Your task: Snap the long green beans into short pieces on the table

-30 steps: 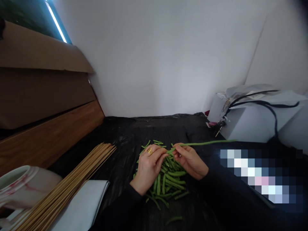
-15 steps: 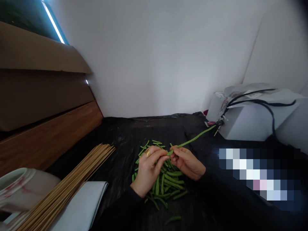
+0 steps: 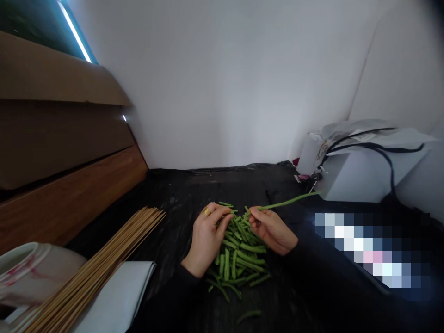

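Observation:
My right hand [image 3: 275, 230] pinches a long green bean [image 3: 291, 200] near one end, its far length reaching out to the right. A short stub of it shows left of my fingertips. My left hand [image 3: 208, 238], with a gold ring, is apart from it on the left. Its thumb and fingers are bent together over the pile, and whatever may be between them is hidden. Below both hands lies a heap of short green bean pieces [image 3: 239, 263]. One separate bean piece [image 3: 249, 315] rests nearer to me.
Black plastic sheeting [image 3: 173, 185] covers the surface. At left are a bundle of thin wooden sticks [image 3: 104, 259], a folded white sheet [image 3: 120, 291] and a whitish tub [image 3: 45, 270]. A white bag [image 3: 360, 171] with black straps stands at back right; a pixelated patch is in front.
My left hand has moved left, away from the long bean and my right hand. The long bean in my right hand has tilted lower, and its held end looks shorter.

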Demonstrator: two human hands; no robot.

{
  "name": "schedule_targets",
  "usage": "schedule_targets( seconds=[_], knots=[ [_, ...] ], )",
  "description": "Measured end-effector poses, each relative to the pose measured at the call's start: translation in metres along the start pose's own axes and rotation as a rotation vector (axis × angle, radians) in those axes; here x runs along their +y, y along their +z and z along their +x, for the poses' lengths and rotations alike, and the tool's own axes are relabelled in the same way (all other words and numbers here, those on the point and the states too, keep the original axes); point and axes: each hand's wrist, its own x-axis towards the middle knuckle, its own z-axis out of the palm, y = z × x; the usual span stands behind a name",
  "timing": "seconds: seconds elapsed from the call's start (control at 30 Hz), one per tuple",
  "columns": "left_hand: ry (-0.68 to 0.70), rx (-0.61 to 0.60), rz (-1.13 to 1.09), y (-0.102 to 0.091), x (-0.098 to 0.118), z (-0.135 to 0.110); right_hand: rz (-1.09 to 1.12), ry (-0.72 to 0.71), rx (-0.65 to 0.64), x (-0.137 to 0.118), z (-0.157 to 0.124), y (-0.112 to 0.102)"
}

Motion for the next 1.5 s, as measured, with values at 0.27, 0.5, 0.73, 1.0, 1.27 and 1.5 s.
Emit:
schedule_targets(
  seconds=[0.27,0.5,0.73,1.0,1.27,1.5],
  knots=[
    [0.100,-0.113,0.120,0.006,-0.003,-0.008,-0.160,-0.107,0.025,0.011,-0.002,0.005],
    [0.110,-0.099,0.188,0.004,0.000,-0.005,-0.275,-0.190,0.062,0.008,-0.002,0.003],
    [0.044,-0.040,0.276,0.000,-0.001,-0.002,-0.318,-0.290,0.163,0.000,-0.001,-0.001],
    [0.077,-0.089,0.281,0.001,0.005,-0.005,-0.514,-0.368,0.091,0.005,-0.009,0.012],
    [0.114,-0.192,0.190,0.005,-0.001,-0.005,-0.567,-0.403,0.050,0.006,-0.011,0.013],
    [0.127,-0.207,-0.002,0.000,0.008,-0.003,-0.335,-0.235,-0.020,0.005,-0.004,0.006]
  ],
)
